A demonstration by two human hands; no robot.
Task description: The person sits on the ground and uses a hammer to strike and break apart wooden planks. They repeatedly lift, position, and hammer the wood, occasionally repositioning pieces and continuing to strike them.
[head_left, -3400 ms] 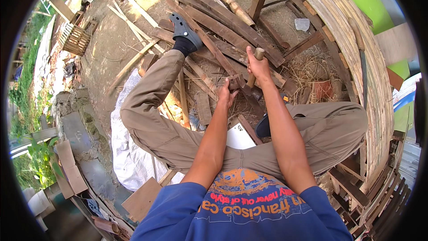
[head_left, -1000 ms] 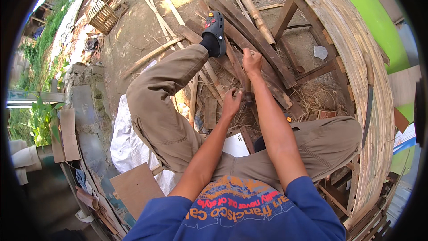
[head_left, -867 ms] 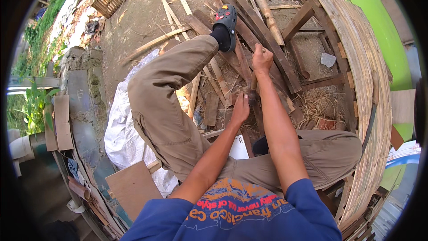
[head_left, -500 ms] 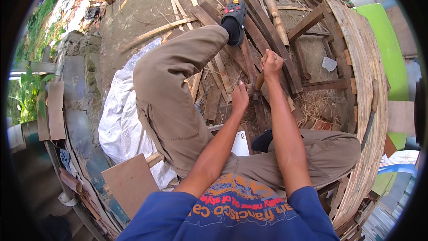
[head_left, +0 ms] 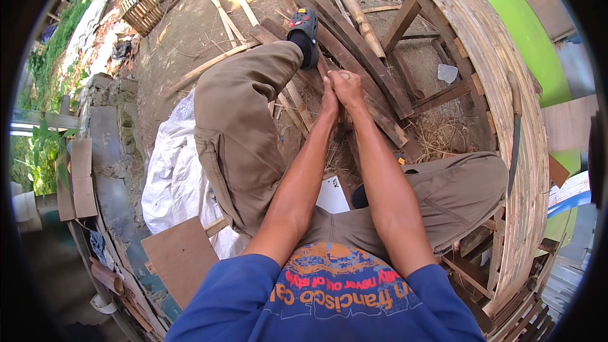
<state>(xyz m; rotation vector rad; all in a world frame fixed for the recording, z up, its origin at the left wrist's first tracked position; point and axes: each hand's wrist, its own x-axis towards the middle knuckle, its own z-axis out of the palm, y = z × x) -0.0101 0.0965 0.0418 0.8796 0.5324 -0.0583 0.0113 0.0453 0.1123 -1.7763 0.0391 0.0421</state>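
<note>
My right hand [head_left: 348, 90] is closed round a wooden-handled tool, whose rounded handle end [head_left: 345, 76] shows above the fist. The rest of this tool is hidden by my hands and forearms, so its kind cannot be made out. Pressed against its left side is my left hand [head_left: 329, 99], fingers closed; what they grip is hidden. Both hands are over dark wooden planks [head_left: 354, 50] lying on the ground. My raised left leg ends in a dark clog [head_left: 304, 31] resting on the planks, just beyond my hands.
A slatted bamboo bench [head_left: 506, 88] stands at my right, with a long wooden-handled blade [head_left: 514, 126] on it. Left of me lie a white sack [head_left: 168, 183] and a brown board [head_left: 180, 259], beside a low concrete wall [head_left: 107, 145]. A bamboo pole [head_left: 354, 9] and thin strips lie farther off.
My hands have come together and moved farther forward; the left now touches the right. The tool's shaft, visible below my right fist before, is now covered. My view has shifted slightly.
</note>
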